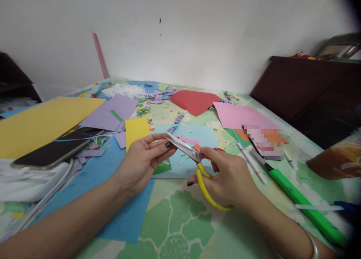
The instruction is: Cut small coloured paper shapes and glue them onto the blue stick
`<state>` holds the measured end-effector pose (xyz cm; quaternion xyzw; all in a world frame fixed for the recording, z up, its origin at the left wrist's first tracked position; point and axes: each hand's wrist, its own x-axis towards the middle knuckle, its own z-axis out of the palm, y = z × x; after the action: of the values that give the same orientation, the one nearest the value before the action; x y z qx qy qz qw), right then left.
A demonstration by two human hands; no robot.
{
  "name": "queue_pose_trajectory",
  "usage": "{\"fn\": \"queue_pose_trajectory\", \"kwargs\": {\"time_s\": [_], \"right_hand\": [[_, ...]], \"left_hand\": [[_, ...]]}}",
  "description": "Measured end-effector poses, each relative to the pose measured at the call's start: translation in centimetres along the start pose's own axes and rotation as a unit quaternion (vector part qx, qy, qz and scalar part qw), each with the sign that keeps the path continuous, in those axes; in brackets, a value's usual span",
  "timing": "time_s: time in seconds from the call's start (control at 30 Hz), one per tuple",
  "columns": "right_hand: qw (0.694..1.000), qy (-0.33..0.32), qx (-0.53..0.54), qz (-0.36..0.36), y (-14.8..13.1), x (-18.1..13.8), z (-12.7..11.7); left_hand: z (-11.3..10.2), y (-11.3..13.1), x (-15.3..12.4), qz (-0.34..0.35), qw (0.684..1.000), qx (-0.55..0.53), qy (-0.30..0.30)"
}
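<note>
R hand has a firm hold of the yellow-handled scissors, blades angled toward the L hand, whose thumb and fingers bunch together right by the tips (can't tell if anything's pinched in there). All this over the light-blue sheet, w/ a green scrap on it. Just past the L hand, a yellow piece; further out, phone on L, green cutter on R.

Soft light on the wall, dark right corners, perhaps slight edge blur.
</note>
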<state>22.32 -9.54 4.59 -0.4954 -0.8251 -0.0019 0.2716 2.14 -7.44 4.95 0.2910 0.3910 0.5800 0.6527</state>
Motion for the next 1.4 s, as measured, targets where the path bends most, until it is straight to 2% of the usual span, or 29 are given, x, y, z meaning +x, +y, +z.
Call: {"fn": "queue_pose_trajectory", "kwargs": {"time_s": [0.57, 1.0, 1.4], "right_hand": [[1.000, 0.013, 0.005, -0.010, 0.1, -0.1, 0.2], [1.000, 0.011, 0.007, -0.019, 0.3, -0.2, 0.0], [1.000, 0.003, 0.008, -0.021, 0.5, -0.1, -0.2]], "left_hand": [[0.2, 0.1, -0.1, -0.010, 1.000, -0.005, 0.004], [0.0, 0.5, 0.1, 0.020, 0.999, 0.021, -0.021], [-0.6, 1.2, 0.5, 0.046, 0.992, 0.105, -0.059]]}}
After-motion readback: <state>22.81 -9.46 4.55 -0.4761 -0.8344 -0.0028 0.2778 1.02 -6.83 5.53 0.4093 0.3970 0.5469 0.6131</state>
